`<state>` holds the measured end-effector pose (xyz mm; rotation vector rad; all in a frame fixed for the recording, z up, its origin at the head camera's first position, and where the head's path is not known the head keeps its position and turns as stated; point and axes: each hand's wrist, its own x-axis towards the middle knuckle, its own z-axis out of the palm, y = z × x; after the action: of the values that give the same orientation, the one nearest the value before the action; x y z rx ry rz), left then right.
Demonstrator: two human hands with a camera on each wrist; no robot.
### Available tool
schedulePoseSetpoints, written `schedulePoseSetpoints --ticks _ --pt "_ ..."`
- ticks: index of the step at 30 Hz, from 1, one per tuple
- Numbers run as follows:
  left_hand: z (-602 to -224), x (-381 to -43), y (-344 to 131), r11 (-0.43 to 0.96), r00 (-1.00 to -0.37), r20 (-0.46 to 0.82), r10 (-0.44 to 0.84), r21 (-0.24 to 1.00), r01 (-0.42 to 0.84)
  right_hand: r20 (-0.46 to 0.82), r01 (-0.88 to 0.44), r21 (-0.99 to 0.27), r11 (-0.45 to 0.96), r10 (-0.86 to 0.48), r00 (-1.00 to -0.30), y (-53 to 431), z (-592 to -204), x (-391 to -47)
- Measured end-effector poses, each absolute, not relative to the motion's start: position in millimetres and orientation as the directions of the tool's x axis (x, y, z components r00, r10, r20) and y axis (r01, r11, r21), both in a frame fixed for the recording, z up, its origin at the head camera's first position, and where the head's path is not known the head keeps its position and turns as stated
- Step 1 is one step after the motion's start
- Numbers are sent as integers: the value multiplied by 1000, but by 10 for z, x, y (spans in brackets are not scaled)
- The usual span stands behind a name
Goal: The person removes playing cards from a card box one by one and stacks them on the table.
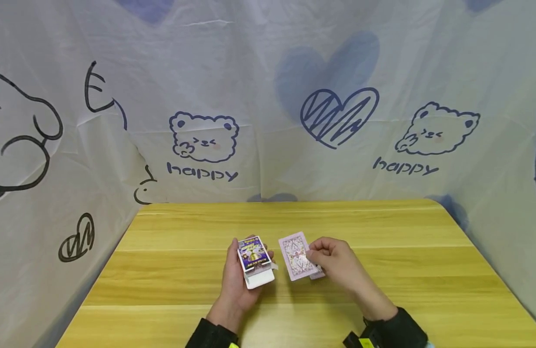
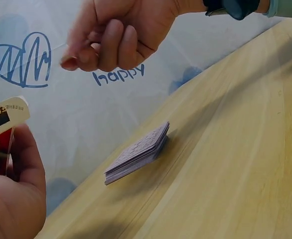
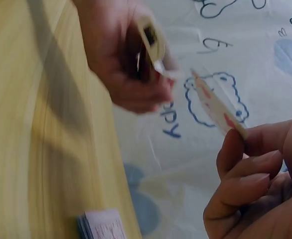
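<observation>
Glossy paper card (image 1: 296, 256), smooth wood-grained table (image 1: 163, 270)

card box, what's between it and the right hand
In the head view: fingertips of the left hand, a strip of table, then the patterned card the right hand pinches, partly hiding a card stack.

The table (image 1: 163, 270) is yellow wood, streaked paler and browner along its far edge. The box (image 1: 253, 252) has a purple front with yellow lettering, a white flap and, in the left wrist view, a red side. The card (image 1: 296, 256) is pale pink with an ornate, plain-bordered back and red marks on its whitish face. The stack of cards (image 2: 137, 152) is pale pinkish too. Beyond the far edge, the greyish-white cloth (image 1: 259, 58) bears blue hearts, bears and "happy"; past the left edge, black outlines. Both sleeves (image 1: 400, 328) are black.
</observation>
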<state>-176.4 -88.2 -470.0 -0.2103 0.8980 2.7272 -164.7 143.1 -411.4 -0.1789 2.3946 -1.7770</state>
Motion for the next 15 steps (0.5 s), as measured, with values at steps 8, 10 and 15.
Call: schedulePoseSetpoints --ticks 8,10,15 --pt "-4680 -1755 -874 -768 -936 -204 286 536 -351 -41 -12 -824 566 -81 -996 1709 -4162 -1821" --pt "-4685 -1754 -873 -765 -934 -206 290 537 -356 -48 3 -805 593 -61 -997 1771 -4177 -1863" --pt "-4717 -1749 -868 -753 -928 -237 286 544 -371 -80 42 -773 633 -32 -996 1860 -4238 -1919"
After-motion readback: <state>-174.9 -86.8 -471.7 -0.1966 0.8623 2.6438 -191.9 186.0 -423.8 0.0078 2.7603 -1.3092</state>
